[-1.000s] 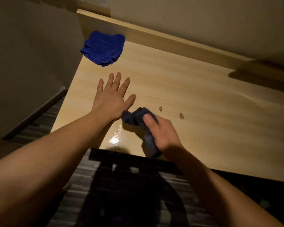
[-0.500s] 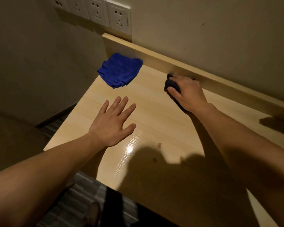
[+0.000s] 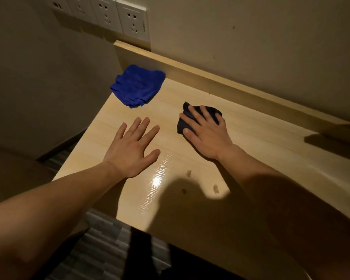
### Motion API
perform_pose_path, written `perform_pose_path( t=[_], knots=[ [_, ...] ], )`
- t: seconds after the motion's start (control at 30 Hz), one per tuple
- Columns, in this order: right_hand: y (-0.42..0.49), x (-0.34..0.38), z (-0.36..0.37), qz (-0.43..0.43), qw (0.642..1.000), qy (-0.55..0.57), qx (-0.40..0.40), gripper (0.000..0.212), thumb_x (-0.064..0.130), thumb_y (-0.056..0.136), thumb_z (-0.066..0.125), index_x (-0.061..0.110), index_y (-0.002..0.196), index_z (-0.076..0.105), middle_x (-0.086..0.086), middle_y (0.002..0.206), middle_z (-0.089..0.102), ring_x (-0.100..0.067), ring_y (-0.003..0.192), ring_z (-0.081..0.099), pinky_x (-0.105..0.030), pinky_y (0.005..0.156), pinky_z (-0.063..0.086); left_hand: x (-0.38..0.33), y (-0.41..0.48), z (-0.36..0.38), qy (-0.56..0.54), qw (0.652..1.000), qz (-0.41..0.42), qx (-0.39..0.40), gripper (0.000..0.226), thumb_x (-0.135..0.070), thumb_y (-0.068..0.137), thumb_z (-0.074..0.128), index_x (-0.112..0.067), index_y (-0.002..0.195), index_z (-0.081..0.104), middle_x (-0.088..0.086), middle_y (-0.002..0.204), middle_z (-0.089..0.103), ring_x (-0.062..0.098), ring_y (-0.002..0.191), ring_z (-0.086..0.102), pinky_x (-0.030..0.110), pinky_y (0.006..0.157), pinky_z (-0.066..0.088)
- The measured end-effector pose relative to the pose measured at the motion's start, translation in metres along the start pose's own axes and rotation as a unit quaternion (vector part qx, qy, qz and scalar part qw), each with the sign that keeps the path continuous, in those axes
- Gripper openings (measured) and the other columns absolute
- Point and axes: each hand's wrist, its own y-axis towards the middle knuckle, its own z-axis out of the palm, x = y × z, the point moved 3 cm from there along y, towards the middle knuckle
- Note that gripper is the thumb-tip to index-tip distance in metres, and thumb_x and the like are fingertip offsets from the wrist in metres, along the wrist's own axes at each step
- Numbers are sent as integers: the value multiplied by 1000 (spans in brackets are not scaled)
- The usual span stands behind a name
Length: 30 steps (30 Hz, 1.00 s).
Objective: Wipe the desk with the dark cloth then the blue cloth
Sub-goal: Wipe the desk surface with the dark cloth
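The right hand (image 3: 205, 132) lies palm down on the dark cloth (image 3: 190, 118), fingers spread over it and thumb hooked at its near edge, pressing the bunched cloth flat against the desk (image 3: 261, 150). The cloth sits toward the back of the desk, near the raised back edge (image 3: 230, 85) but apart from it. The left hand (image 3: 132, 150) rests open and flat on the desk beside it, fingers splayed, holding nothing, closer to the left edge. The blue cloth (image 3: 137, 85) lies crumpled in the back left corner, touching the raised back edge and overhanging the left edge slightly. Small brown marks (image 3: 188, 173) dot the surface near the front edge, beside a bright glare patch. Wall sockets (image 3: 132, 21) sit above the corner.
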Motion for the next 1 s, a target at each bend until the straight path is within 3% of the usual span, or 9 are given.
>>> perform_pose_path(
  t=[0.63, 0.87, 1.0],
  knots=[
    [-145, 139, 53, 17, 997, 65, -29, 54, 55, 110, 21, 42, 163, 23, 13, 173, 13, -10, 160, 0, -39, 124, 8, 0, -4, -2, -25, 999, 29, -28, 79, -75, 103, 12, -36, 171, 8, 4, 181, 0, 26, 166, -4, 57, 131, 1],
    [-178, 170, 72, 3, 991, 121, -64, 52, 50, 108, 32, 33, 155, 46, 8, 167, 35, -15, 157, 23, -40, 111, 31, 0, -4, 0, -19, 999, 36, -25, 81, -75, 102, 11, -34, 171, 8, 6, 180, 0, 29, 166, -3, 59, 130, 1],
    [-194, 186, 75, 36, 977, 191, -91, 43, 46, 107, 41, 32, 144, 59, 10, 159, 48, -14, 151, 36, -42, 103, 38, 0, 2, -1, -7, 999, 29, 26, 81, -75, 103, 11, -33, 171, 0, 7, 180, -8, 31, 165, -10, 61, 129, -3]
  ],
)
